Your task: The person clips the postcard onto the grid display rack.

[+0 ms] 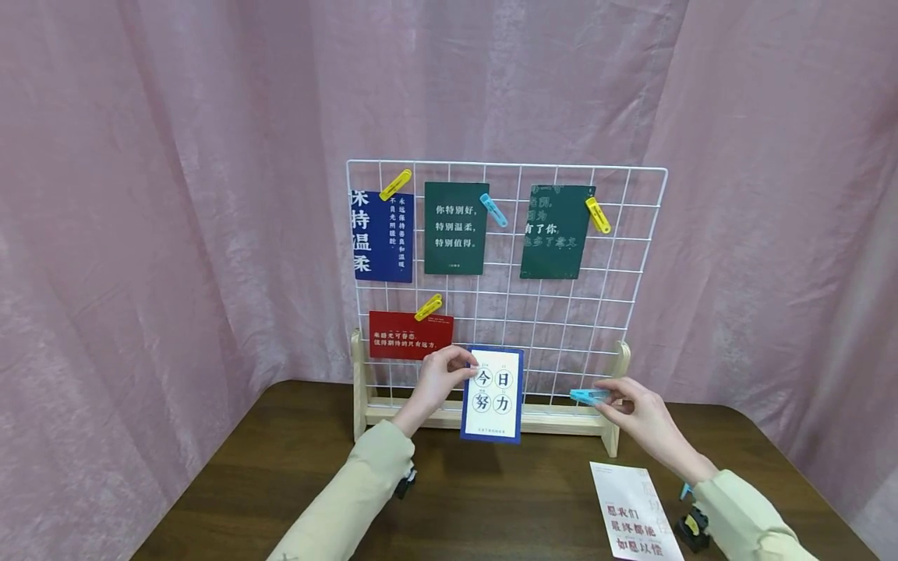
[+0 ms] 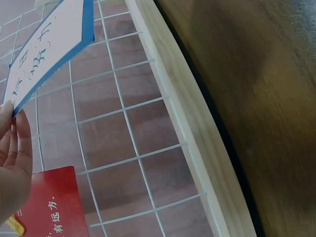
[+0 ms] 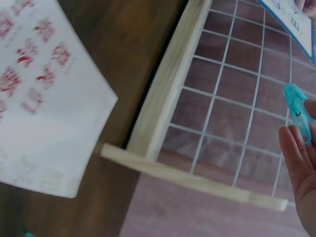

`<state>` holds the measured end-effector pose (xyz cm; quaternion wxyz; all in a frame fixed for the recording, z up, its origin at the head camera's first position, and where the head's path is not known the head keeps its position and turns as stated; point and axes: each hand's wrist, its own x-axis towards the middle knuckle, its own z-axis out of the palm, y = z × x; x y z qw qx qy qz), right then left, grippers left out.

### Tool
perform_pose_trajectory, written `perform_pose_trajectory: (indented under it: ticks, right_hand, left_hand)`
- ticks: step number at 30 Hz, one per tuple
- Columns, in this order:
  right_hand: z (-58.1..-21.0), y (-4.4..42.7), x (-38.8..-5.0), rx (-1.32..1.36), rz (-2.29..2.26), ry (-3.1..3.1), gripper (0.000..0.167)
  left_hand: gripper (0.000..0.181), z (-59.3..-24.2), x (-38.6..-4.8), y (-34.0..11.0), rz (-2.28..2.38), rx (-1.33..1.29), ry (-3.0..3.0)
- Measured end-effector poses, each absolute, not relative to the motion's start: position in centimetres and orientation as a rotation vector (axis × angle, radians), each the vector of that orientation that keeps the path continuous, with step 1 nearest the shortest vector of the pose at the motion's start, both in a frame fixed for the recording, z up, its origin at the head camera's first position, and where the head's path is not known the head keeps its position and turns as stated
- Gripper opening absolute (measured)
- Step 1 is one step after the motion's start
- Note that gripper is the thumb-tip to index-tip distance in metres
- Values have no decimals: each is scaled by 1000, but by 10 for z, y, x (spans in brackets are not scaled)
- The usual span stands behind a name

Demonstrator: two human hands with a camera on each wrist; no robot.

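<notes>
Between thumb and fingers, my left hand [image 1: 440,380] pinches the left edge of a white card with a blue border [image 1: 502,393]. The card is upright in front of the lower part of a white wire grid [image 1: 547,312]. In the left wrist view the same card [image 2: 54,44] slants across the top left, above the fingers. To the right, my right hand [image 1: 644,413] holds a light blue clip [image 1: 588,396] by one end. The right wrist view shows this clip [image 3: 297,111] at the fingertips, in front of the grid and apart from the card.
A wooden stand [image 1: 554,421] supports the grid. Hanging on it are a blue card [image 1: 384,241], two green cards [image 1: 454,253] and a red card [image 1: 393,323], with yellow or blue clips. A white card with red print [image 1: 624,499] lies on the brown table [image 1: 281,460], front right.
</notes>
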<state>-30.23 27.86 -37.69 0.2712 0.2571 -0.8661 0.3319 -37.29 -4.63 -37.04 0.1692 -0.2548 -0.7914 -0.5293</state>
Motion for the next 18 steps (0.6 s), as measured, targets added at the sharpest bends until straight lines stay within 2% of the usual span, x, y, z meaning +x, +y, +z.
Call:
perform_pose_trajectory:
  ticks: [8,18]
  right_hand:
    - [-354,256,-316,777,877,-2284,33]
    - [-326,225,-332,802,816,-2271,26]
  left_hand:
    - [19,-362,-376,-43,-1453,-714,-2247]
    - [18,-358,-381,-37,-1485,-689,-2204]
